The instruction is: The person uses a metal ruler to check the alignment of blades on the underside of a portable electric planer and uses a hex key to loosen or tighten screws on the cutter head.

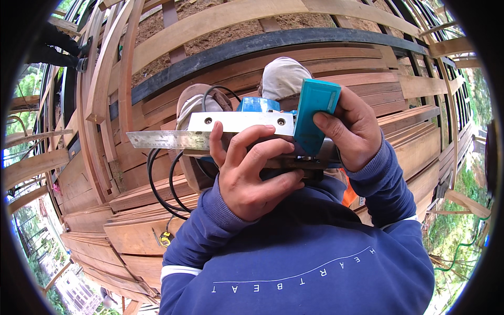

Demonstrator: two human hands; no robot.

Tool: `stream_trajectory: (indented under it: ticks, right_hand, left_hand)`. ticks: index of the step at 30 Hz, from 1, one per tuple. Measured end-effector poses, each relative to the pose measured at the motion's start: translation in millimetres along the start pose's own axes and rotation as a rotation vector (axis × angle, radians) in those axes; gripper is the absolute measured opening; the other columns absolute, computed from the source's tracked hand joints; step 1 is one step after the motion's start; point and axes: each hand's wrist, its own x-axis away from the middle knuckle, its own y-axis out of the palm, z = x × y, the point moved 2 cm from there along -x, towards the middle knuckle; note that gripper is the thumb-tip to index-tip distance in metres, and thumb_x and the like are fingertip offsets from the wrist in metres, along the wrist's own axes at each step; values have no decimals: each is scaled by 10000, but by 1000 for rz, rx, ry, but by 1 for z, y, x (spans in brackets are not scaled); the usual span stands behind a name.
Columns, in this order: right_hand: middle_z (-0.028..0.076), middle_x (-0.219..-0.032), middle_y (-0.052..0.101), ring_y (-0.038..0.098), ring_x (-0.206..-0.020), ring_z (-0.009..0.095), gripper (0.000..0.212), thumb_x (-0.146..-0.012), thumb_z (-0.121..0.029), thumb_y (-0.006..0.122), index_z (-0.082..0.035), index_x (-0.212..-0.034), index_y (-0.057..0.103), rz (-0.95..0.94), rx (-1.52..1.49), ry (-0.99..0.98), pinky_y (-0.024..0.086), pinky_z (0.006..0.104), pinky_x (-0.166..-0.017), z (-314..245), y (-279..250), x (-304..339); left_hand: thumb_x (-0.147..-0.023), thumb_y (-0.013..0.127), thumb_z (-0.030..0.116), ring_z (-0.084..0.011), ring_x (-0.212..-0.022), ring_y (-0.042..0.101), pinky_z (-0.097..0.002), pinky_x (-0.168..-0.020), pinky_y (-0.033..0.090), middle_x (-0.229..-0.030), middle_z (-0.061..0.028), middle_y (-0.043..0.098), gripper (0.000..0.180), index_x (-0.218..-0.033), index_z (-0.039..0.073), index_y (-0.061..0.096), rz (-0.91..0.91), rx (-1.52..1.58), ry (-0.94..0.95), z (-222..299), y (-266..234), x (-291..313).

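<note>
My right hand (354, 131) grips the teal handle (319, 113) of a try square, thumb on its near face. The square's steel blade (168, 139) runs left along a blue electric planer (258, 105), whose flat silver sole (241, 122) with two screw holes faces me. My left hand (244, 184) is closed around the planer's near side, fingers bent over the sole and the blade. The thumb side partly hides the blade's middle. A black cord (151, 176) loops out left of the planer, which rests around my lap; its underside is hidden.
My two shoes (283, 76) stand on stacked wooden boards (336, 65). A yellow tape measure (166, 239) lies on the boards at lower left. Wooden beams (107, 68) rise at the left, and a dark metal beam (252, 44) crosses ahead. Another person's legs (63, 44) show at upper left.
</note>
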Motion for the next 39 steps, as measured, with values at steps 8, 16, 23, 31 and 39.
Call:
stream_trajectory:
  ticks: [8, 16, 23, 31, 39]
  right_hand:
    - [101, -1136, 712, 643, -1067, 130, 284, -1030, -46, 581, 22, -1306, 576, 2, -28, 16, 524, 295, -945, 1, 0, 0]
    - [75, -1128, 713, 661, -1048, 133, 265, -1037, -27, 581, 26, -1297, 588, 118, -126, -21, 534, 291, -942, 1, -10, -10]
    - [82, -1152, 712, 662, -1073, 132, 247, -1045, -21, 574, 27, -1287, 587, 117, -60, -125, 535, 292, -963, 19, -29, -34]
    - [111, -1166, 715, 674, -1053, 149, 263, -1052, -47, 564, 24, -1305, 576, 79, -24, -18, 563, 309, -935, 25, -21, -41]
    - [73, -1226, 683, 644, -1123, 128, 383, -1064, -86, 580, 6, -1431, 525, 17, -40, 39, 526, 290, -988, 28, -23, -43]
  left_hand:
    - [-686, 839, 328, -240, -1245, 574, -621, -1230, 24, -1121, 54, 667, 133, -778, 310, 744, -19, 2, 3, -2, 0, 2]
    - [-699, 837, 325, -249, -1277, 561, -617, -1246, 21, -1149, 65, 677, 129, -792, 329, 749, 69, -35, 13, 0, 1, 5]
    - [-707, 847, 309, -225, -1202, 608, -611, -1239, 76, -1072, 70, 694, 144, -815, 321, 754, 7, 11, 28, -4, 1, 4]
    - [-739, 840, 293, -222, -1171, 638, -613, -1242, 80, -1013, 83, 711, 121, -823, 301, 753, -22, 64, 18, -3, 3, 3]
    - [-731, 837, 283, -217, -1147, 642, -620, -1244, 80, -1001, 81, 714, 127, -828, 282, 754, -31, 95, 8, -2, 3, 2]
